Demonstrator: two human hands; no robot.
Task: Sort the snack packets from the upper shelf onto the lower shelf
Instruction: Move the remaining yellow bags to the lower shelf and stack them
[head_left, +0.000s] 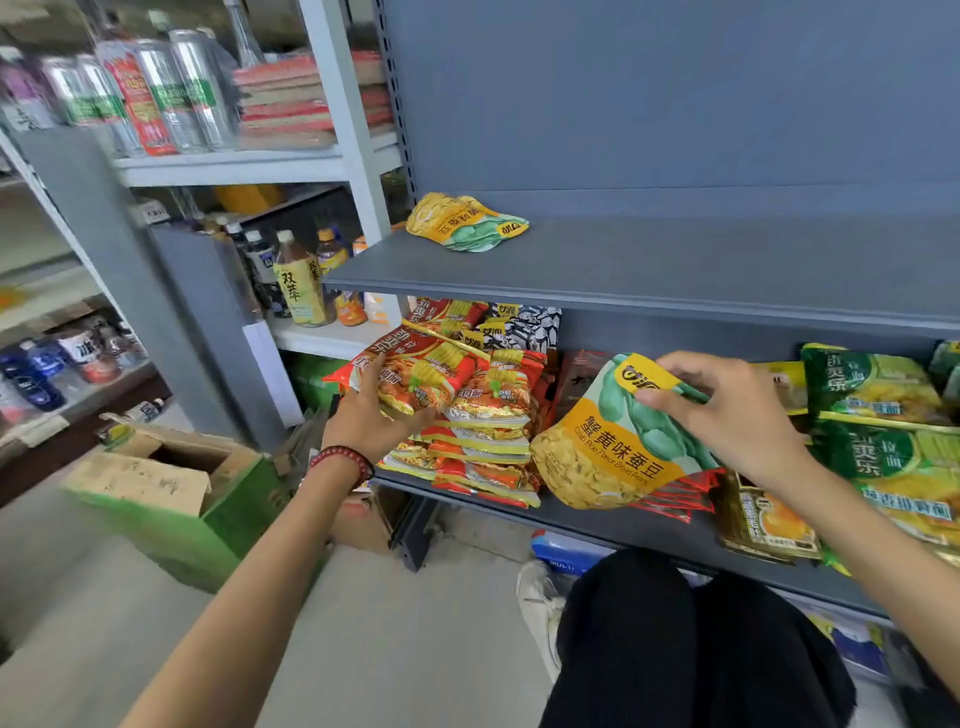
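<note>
**One yellow packet in hand, another on the upper shelf**

We take the noodle stack (488, 441), a pile of red and yellow packets at the left end of the lower shelf (649, 530), as our marker.

Just right of the noodle stack, we see the right hand (727, 415) pinching the top corner of a yellow snack packet (608, 457) between thumb and curled fingers. The packet hangs upright with its printed face towards us. Its bottom edge hangs in front of some flat red sachets (675, 499) that lie beside the stack. We cannot tell whether the packet touches the shelf board.

On top of the noodle stack, the left hand (369, 415) grips the near edge of a tilted red bundle (415, 374). The thumb lies over it and the fingers curl beneath. A beaded bracelet (343, 460) circles that wrist.

Above the noodle stack, on the upper shelf (675, 260), a second yellow packet (465, 223) lies flat near the left end, well apart from both hands.

Behind the noodle stack stands a black and white packet (530, 325). Far to its right, past the right hand, green packets (878, 395) are piled on the same board.

To the left of the noodle stack, a neighbouring rack holds drink bottles (301, 286). Below and left of it, an open cardboard box (171, 467) sits on the floor.
</note>
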